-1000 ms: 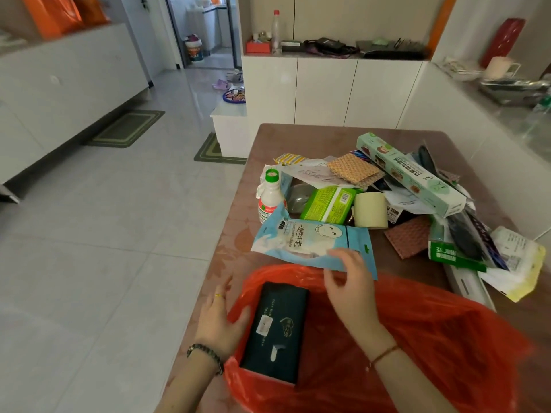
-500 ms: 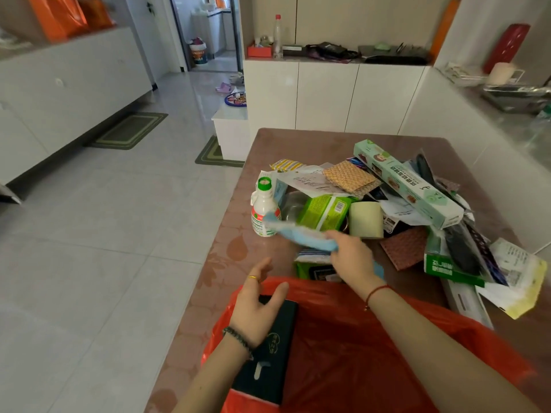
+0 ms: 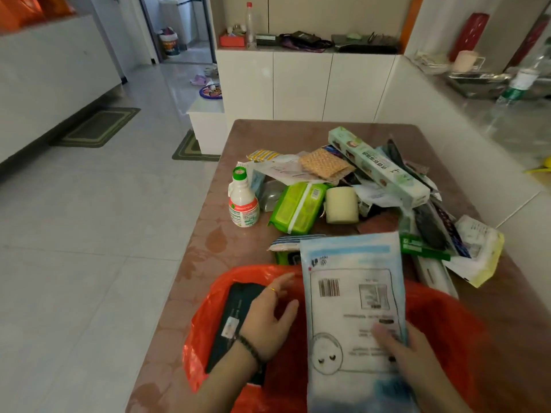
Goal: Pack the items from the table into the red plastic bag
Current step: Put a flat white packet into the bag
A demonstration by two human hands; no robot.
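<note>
The red plastic bag lies open at the near edge of the brown table. A dark flat box lies inside it at the left. My right hand holds a pale blue flat packet, back side up, over the bag's mouth. My left hand rests inside the bag on the dark box, fingers spread. Further back lie a white spray bottle, a green wipes pack, a roll of tape and a long mint-green box.
A pile of sachets, sponge cloths, papers and dark packets covers the table's right half. A green-labelled pack and a white-yellow packet lie at the right. White cabinets stand behind; tiled floor lies left.
My right hand lifted the blue packet off the pile and brought it back over the bag, flipped to its back side. My left hand stayed in the bag on the dark box.
</note>
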